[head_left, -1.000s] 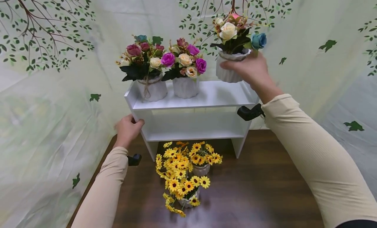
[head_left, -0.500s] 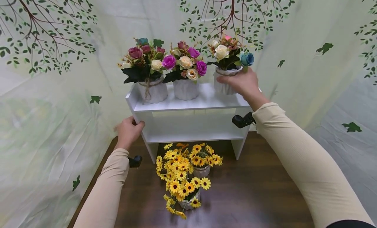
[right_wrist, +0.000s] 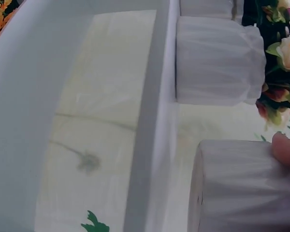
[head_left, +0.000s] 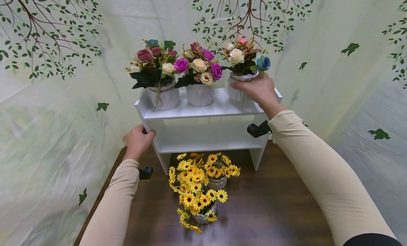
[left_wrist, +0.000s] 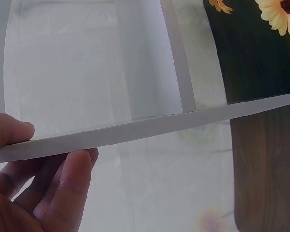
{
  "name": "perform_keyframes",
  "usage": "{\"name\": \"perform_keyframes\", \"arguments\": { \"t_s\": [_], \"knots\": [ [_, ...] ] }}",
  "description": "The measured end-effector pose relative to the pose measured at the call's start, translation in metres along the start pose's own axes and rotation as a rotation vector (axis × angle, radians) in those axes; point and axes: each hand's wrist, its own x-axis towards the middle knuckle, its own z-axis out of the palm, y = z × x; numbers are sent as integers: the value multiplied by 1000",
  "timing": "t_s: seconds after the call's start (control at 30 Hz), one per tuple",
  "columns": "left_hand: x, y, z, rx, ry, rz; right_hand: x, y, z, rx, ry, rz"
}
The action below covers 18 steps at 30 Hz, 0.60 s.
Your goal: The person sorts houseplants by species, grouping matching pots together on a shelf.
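My right hand [head_left: 260, 91] grips a white ribbed flower pot [head_left: 237, 90] of artificial cream, pink and blue roses. It is upright over the right part of a white shelf's [head_left: 222, 106] top board. In the right wrist view a narrow gap shows between the pot's base [right_wrist: 195, 193] and the board. With thumb and fingers, my left hand [head_left: 138, 140] pinches the edge of the shelf's left side panel [left_wrist: 125, 131]. Two more rose pots stand on the top board: one with a twine bow [head_left: 165, 97] at the left, one with purple roses [head_left: 200, 95] beside it.
Several pots of yellow daisy-like flowers [head_left: 190, 179] stand on the dark wooden floor [head_left: 270, 200], in front of the shelf. Leaf-printed curtain cloth [head_left: 318, 97] hangs behind and at both sides. The shelf's lower board [head_left: 210, 143] lies below the top one.
The right hand has lowered the rose pot and brought it a little left, down close to the top board. The left hand keeps its hold on the side panel.
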Motion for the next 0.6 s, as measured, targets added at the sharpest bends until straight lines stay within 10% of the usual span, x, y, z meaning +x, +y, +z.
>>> {"name": "perform_keyframes", "arguments": {
  "t_s": [0.6],
  "knots": [
    [0,0,0,-20,6,-4,4,15,13,5,-7,-59]
  ]
}}
